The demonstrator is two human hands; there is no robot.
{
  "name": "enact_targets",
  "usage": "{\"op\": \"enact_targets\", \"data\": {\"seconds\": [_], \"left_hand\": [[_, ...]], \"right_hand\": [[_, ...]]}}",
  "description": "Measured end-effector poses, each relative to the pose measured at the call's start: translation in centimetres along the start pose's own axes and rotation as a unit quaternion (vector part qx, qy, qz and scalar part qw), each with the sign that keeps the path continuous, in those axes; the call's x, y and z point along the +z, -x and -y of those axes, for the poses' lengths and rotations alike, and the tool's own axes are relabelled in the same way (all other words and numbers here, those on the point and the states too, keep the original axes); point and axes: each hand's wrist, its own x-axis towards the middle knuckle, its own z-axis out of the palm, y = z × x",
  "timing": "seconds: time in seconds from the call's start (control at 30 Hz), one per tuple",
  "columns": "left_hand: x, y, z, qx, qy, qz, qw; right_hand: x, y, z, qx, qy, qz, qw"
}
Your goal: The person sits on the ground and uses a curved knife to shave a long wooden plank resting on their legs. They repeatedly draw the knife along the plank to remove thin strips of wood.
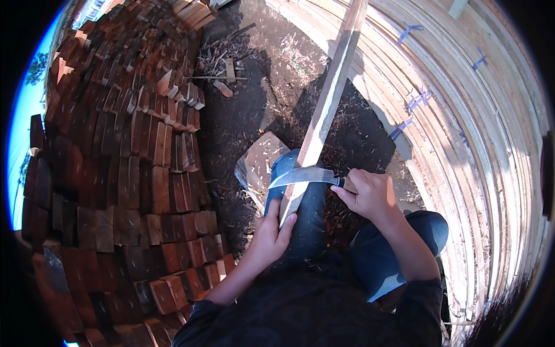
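Note:
A long pale wooden stick (329, 98) runs from my lap up and away to the top of the view. My left hand (272, 234) grips its near end against my left knee. My right hand (370, 194) is closed on the wooden handle of a large knife (303, 175). The curved blade lies across the stick, point toward the left. Both of my legs in blue trousers (309, 217) sit under the stick.
A tall stack of reddish-brown wood blocks (127, 173) fills the left side. Bundles of pale sticks tied with blue straps (457, 115) curve along the right. Dark soil with shavings (248, 110) lies ahead, and a flat block (260, 159) rests by my knee.

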Motion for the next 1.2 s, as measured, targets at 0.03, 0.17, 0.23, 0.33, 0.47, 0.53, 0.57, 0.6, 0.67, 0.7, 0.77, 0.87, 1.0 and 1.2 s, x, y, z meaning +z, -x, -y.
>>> {"op": "enact_targets", "data": {"seconds": [0.03, 0.17, 0.23, 0.33, 0.47, 0.53, 0.57, 0.6, 0.67, 0.7, 0.77, 0.87, 1.0, 1.2], "left_hand": [[0.1, -0.1, -0.1, 0.004, -0.004, -0.001, 1.0], [0.0, 0.1, -0.5, -0.017, 0.017, 0.001, 1.0], [-0.1, -0.2, -1.1, -0.028, 0.023, 0.01, 0.999], [0.0, 0.0, -0.8, -0.024, 0.017, 0.0, 1.0], [0.5, 0.3, -0.3, 0.017, -0.017, -0.007, 1.0], [0.3, 0.4, 0.1, 0.024, -0.035, -0.018, 0.999], [0.2, 0.3, 0.0, 0.022, -0.025, -0.011, 0.999], [0.1, 0.3, 0.0, 0.017, -0.014, -0.006, 1.0], [0.3, 0.2, 0.3, 0.019, -0.007, 0.0, 1.0], [0.3, 0.1, 0.7, 0.026, -0.012, 0.004, 1.0], [0.2, 0.1, 0.8, 0.02, -0.008, 0.014, 1.0], [0.1, 0.1, 0.1, -0.002, 0.01, 0.013, 1.0], [0.1, 0.0, -0.3, -0.016, 0.009, 0.01, 1.0], [0.0, 0.0, -0.5, -0.021, 0.014, 0.013, 1.0]], "right_hand": [[0.5, 0.0, -0.3, -0.001, -0.01, -0.011, 1.0], [-0.6, -2.0, -1.9, 0.027, 0.009, -0.029, 0.999], [-0.1, -1.9, -2.4, 0.022, 0.036, -0.042, 0.998], [-1.0, -3.0, -3.3, 0.069, 0.043, -0.075, 0.994], [-3.8, -3.6, -10.2, 0.276, 0.074, -0.176, 0.942], [-5.4, -3.2, -11.3, 0.322, 0.044, -0.191, 0.926], [-5.5, -2.8, -10.7, 0.296, 0.019, -0.187, 0.936], [-5.1, -2.4, -9.6, 0.268, -0.008, -0.18, 0.946], [-2.8, -1.9, -6.3, 0.129, -0.011, -0.186, 0.974], [-2.2, -1.5, -4.3, 0.111, -0.022, -0.104, 0.988], [-0.7, -0.9, -1.7, 0.066, -0.033, -0.008, 0.997], [0.0, -1.1, -1.4, 0.048, -0.001, -0.011, 0.999], [-0.8, -2.2, -3.0, 0.049, 0.039, -0.044, 0.997], [-0.5, -1.8, -2.1, 0.064, 0.048, -0.041, 0.996]]}}
